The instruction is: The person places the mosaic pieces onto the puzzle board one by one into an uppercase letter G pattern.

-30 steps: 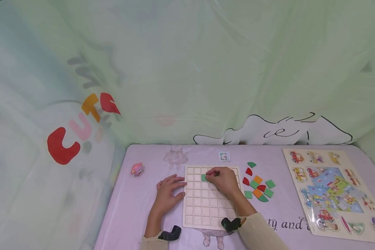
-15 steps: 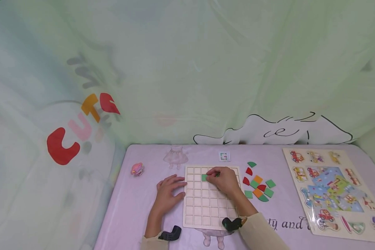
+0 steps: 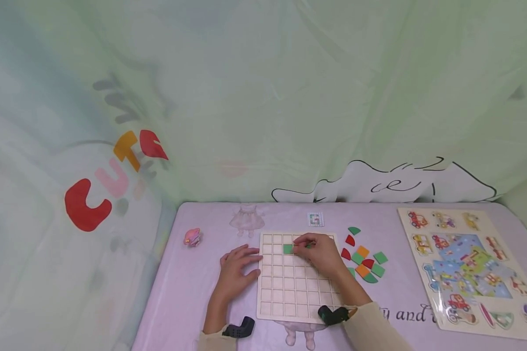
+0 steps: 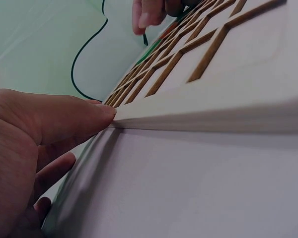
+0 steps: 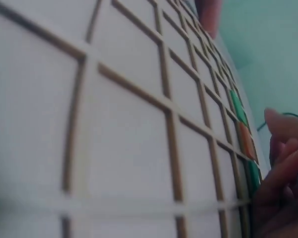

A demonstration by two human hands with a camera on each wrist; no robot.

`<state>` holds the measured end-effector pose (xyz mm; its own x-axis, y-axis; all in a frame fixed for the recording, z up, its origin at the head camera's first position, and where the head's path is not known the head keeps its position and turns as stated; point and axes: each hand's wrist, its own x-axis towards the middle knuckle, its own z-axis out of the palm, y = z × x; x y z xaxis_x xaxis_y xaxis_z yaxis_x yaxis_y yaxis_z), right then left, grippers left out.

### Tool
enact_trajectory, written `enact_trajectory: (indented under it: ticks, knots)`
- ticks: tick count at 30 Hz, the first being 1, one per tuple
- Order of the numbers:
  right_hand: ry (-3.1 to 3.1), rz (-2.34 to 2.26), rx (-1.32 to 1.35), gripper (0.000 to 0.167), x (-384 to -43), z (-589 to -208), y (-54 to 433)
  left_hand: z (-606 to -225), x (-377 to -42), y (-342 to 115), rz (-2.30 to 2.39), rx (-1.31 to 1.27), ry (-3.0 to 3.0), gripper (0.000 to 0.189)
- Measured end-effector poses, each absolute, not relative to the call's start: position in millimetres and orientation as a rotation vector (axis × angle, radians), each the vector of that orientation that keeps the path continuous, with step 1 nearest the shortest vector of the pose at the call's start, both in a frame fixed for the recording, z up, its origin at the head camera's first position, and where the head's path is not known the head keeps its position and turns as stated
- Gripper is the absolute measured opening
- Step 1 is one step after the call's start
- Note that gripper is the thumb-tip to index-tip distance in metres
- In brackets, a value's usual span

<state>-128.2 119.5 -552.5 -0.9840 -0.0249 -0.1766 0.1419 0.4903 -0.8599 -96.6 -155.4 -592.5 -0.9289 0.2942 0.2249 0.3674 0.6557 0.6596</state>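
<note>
A pale wooden grid board (image 3: 277,282) lies on the table in the head view. My left hand (image 3: 238,273) rests at its left edge with fingers extended, and in the left wrist view the thumb (image 4: 74,116) touches the rim. Over the upper part of the board is my right hand (image 3: 320,254), fingers bent and nothing visible between them. A green square (image 3: 287,249) sits in a cell by its fingertips. In the right wrist view an orange piece (image 5: 246,140) lies in the row between that green piece (image 5: 238,106) and another green piece (image 5: 253,176), partly hidden by the hand.
Right of the board lie several loose green, red and orange pieces (image 3: 362,252). A small pattern card (image 3: 315,220) is behind it. A pink figurine (image 3: 192,237) stands at the left, and a picture puzzle board (image 3: 426,287) lies far right.
My right hand has shifted slightly right, showing more of the green square. My left hand stays at the board's edge.
</note>
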Motion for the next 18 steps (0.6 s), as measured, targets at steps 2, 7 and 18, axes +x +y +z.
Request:
enact_trajectory:
  ticks: [2, 7, 18]
  knots:
    - [2.544, -1.525, 0.126, 0.017, -128.4, -548.9, 128.1, -592.4, -96.5, -155.4, -1.135, -0.549, -2.77, 0.032]
    - [2.593, -1.53, 0.207, 0.024, -131.9, -539.1, 159.7, -592.1, -96.7, -154.5, -1.138, -0.537, -2.778, 0.031]
    - [2.906, -1.227, 0.462, 0.041, -137.5, -538.8, 228.5, -593.3, -96.0, -155.1, -1.171, -0.53, -2.768, 0.033]
